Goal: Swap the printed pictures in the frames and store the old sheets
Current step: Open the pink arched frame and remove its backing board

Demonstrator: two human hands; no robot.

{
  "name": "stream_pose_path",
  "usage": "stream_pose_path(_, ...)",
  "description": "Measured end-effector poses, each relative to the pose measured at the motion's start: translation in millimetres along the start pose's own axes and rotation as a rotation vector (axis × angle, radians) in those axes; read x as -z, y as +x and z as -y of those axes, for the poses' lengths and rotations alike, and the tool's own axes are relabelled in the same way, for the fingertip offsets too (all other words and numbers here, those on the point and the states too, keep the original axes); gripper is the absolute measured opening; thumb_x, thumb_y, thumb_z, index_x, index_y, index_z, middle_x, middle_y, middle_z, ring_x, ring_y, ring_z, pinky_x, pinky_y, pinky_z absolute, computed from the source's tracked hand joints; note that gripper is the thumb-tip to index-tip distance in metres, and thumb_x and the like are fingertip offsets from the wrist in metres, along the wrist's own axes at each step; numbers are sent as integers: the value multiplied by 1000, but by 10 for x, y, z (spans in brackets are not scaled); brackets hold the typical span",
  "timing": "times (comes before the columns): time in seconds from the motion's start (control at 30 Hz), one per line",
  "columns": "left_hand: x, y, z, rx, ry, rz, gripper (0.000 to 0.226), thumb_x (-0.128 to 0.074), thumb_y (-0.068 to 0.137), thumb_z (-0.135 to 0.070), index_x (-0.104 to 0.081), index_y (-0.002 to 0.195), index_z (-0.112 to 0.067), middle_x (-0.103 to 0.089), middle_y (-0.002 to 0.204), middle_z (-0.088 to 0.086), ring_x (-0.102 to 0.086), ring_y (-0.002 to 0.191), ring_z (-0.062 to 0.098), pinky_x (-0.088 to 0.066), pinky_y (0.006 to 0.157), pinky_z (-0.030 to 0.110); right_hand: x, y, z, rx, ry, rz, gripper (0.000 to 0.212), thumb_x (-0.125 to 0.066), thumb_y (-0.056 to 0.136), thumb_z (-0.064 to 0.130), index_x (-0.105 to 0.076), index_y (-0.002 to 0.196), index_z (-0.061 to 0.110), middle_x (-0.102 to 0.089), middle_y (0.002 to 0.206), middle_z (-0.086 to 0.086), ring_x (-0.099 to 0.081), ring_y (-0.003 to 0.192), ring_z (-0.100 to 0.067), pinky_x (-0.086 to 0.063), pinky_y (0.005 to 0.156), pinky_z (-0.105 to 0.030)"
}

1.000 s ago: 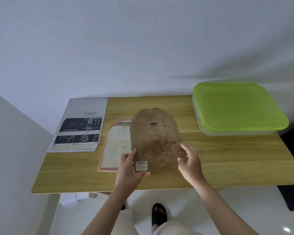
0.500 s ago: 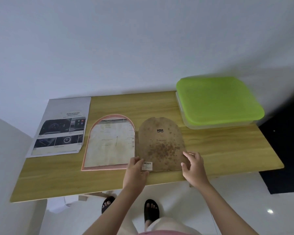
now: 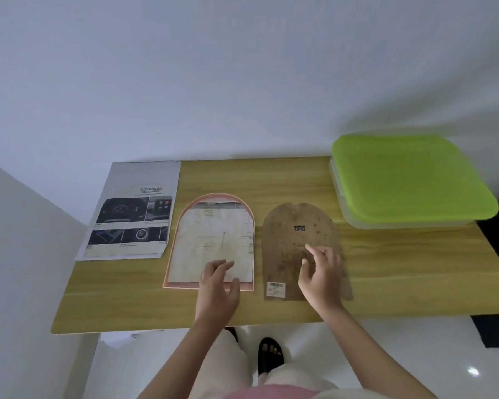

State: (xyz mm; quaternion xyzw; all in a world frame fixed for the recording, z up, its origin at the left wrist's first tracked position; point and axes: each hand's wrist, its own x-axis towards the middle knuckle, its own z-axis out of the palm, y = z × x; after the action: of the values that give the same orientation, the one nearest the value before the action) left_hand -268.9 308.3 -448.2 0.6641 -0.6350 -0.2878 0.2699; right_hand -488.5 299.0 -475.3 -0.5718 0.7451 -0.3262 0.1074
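Wooden tabletop (image 3: 386, 272) beneath the hand; a black sandal (image 3: 270, 355) on white floor (image 3: 415, 349) nearer than the hand.

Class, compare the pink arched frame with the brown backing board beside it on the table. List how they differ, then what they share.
1. The pink arched frame holds a pale, stained printed sheet; the brown backing board is bare, speckled card.
2. The board carries a barcode sticker and a small hanger cut-out; the frame shows neither.
3. The left hand rests on the frame's lower edge; the right hand is over the board.

Both are arch-topped, similar in size and lie flat.
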Motion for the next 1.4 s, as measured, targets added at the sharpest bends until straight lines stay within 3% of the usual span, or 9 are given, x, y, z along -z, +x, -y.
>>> stream_pose_path(0.2,530,323,390,169,125,-48,52,-67,80,-24,-50,129,-18,-44,128,0,-37,121,20,-39,94,33,-414,358,742,54,68,238,36,-62,84,16,-61,120,12,-54,101,-5,-48,101,-25,-45,80,-33)
stream_pose_path(0.4,739,518,655,236,190,121,70,-70,75,-35,-40,137,-20,-31,132,0,-33,121,23,-43,92,35,-674,677,1011,9,-109,518,48,-56,88,35,-45,133,21,-44,113,-7,-36,117,-28,-33,103,-44)
stream_pose_path(0.7,778,604,770,186,251,178,74,-71,71,-44,-41,135,-22,-26,131,-1,-38,119,20,-46,81,27,-828,776,1048,-36,-255,545,60,-56,86,48,-39,137,21,-38,117,-4,-36,115,-24,-35,101,-38)
stream_pose_path(0.9,781,597,810,151,246,169,74,-71,71,-47,-42,134,-23,-27,130,-2,-39,117,19,-48,80,25,-832,878,1111,-253,-109,552,56,-70,74,40,-48,124,26,-38,122,-4,-32,124,-26,-28,106,-43)
stream_pose_path(1.1,773,578,837,142,220,149,74,-71,70,-46,-43,134,-21,-28,130,-1,-38,119,20,-50,84,30,-794,798,1146,-177,173,432,40,-71,73,23,-47,106,26,-54,102,7,-51,100,-20,-45,85,-40)
stream_pose_path(1.23,779,571,836,148,194,138,75,-73,70,-44,-44,134,-20,-29,130,0,-38,119,20,-48,87,31,-713,689,1201,-114,324,445,48,-63,84,11,-45,124,31,-60,103,9,-62,84,-30,-55,71,-47)
stream_pose_path(1.33,781,562,815,175,139,133,75,-75,70,-40,-43,135,-19,-30,129,0,-36,120,20,-42,93,32,-680,671,1241,-155,424,412,52,-59,86,3,-47,124,36,-62,110,7,-60,74,-17,-53,60,-26)
stream_pose_path(1.4,781,559,791,184,55,103,74,-76,71,-35,-43,136,-19,-32,126,0,-33,119,20,-33,97,30,-635,689,1279,-212,512,382,51,-59,87,2,-48,124,35,-62,113,9,-62,81,-11,-53,60,-21)
